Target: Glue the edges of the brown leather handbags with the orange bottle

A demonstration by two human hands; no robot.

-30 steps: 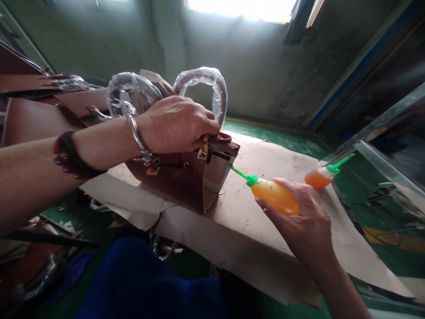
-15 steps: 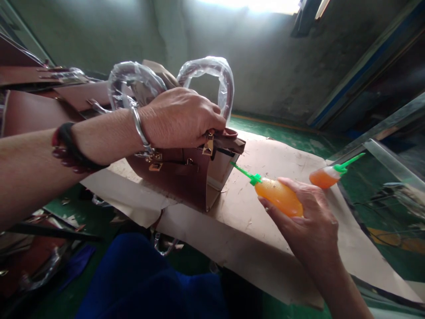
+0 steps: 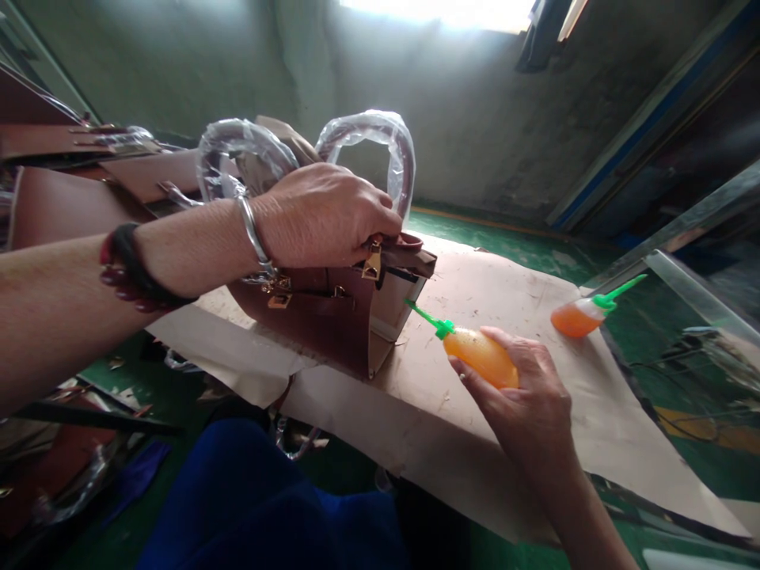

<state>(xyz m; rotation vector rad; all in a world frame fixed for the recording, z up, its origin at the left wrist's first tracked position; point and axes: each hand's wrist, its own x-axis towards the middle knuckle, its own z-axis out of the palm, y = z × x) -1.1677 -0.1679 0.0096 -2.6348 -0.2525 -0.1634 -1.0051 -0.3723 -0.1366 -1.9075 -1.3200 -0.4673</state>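
Observation:
A brown handbag [image 3: 309, 324] with plastic-wrapped handles and gold hardware lies on the paper-covered table [image 3: 469, 293], its side end open toward the right. My left hand [image 3: 326, 214] is closed on the bag's top edge, beside a gold zipper pull [image 3: 372, 261]. In my right hand [image 3: 528, 396] is a squeeze bottle [image 3: 480, 358] of orange liquid, held between thumb and fingers. The bottle's green nozzle points left, its tip close to the edge of the bag's open side; whether they touch I cannot tell.
A second orange bottle [image 3: 575, 317] with a green nozzle lies at the table's right side. More brown bag pieces [image 3: 77, 210] are piled at the left. A metal frame [image 3: 694, 305] stands on the right.
My right hand has moved left with the bottle, bringing the nozzle tip nearer the bag's open side. My left hand keeps its hold on the bag.

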